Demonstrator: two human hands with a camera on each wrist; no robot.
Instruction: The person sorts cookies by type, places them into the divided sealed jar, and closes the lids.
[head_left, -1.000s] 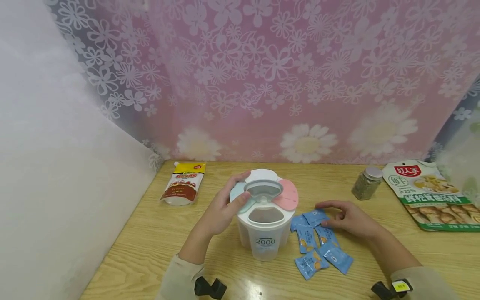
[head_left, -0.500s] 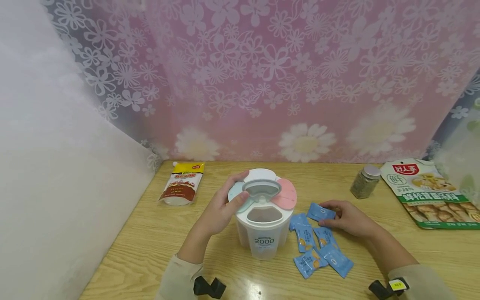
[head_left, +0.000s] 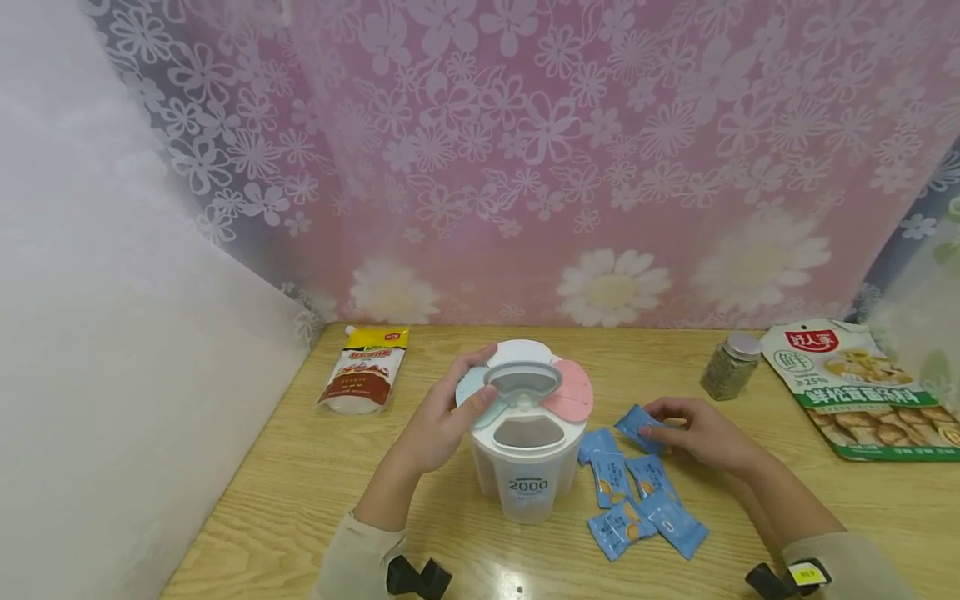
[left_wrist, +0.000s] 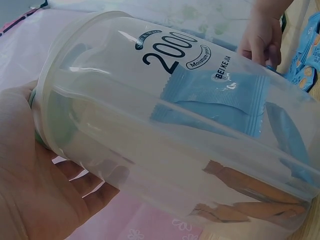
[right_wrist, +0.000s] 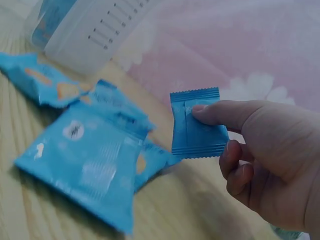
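A clear multi-compartment storage canister marked 2000 stands upright on the table. Its lid has blue, pink and white flaps; the front flap is raised, leaving a front opening. My left hand grips the lid's left side, thumb on top. Through the wall in the left wrist view, blue packets and orange-brown packets lie inside. My right hand pinches a small blue snack packet between thumb and fingers, just above the table. Several more blue packets lie right of the canister.
A yellow, white and red pouch lies at the back left. At the back right stands a glass spice jar with a silver cap, beside a large green-and-white seasoning bag. A floral curtain hangs behind the table.
My right hand has picked one blue packet off the pile, drawn it slightly right and turned it in the fingers. The left hand and the canister keep their places.
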